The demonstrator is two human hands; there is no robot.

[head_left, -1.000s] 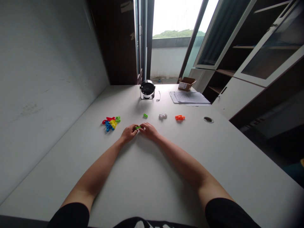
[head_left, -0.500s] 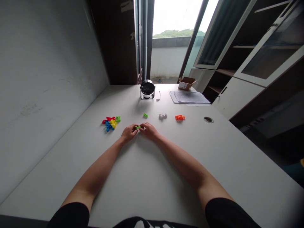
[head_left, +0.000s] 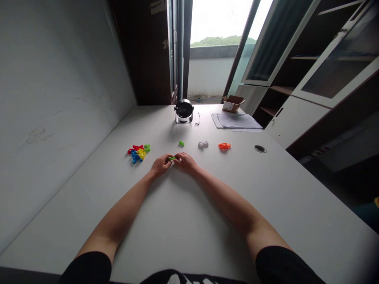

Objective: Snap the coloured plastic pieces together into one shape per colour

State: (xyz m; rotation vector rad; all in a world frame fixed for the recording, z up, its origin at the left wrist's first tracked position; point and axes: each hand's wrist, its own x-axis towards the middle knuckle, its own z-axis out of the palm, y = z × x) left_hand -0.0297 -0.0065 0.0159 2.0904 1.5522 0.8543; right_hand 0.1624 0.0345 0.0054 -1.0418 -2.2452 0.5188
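My left hand [head_left: 160, 165] and my right hand [head_left: 185, 163] meet at the fingertips on a small green plastic piece [head_left: 172, 158], which is partly hidden by my fingers. Both hands rest low over the white table [head_left: 189, 221]. Left of them lies a heap of red, blue, yellow and green plastic pieces [head_left: 138, 154]. Ahead of my hands are a lone green piece [head_left: 181, 144], a white piece [head_left: 203, 144] and an orange piece [head_left: 224, 146], all apart from each other.
A round black-and-silver desk fan [head_left: 184, 111] stands at the far side of the table, with a thin cable [head_left: 197, 119] beside it. Papers [head_left: 235, 121] and a small open cardboard box [head_left: 233, 104] lie far right. A wall [head_left: 59, 79] runs along the left side, and the table has a grommet hole [head_left: 259, 148].
The view has shifted very slightly. My hands and the pieces on the table stay in the same places.
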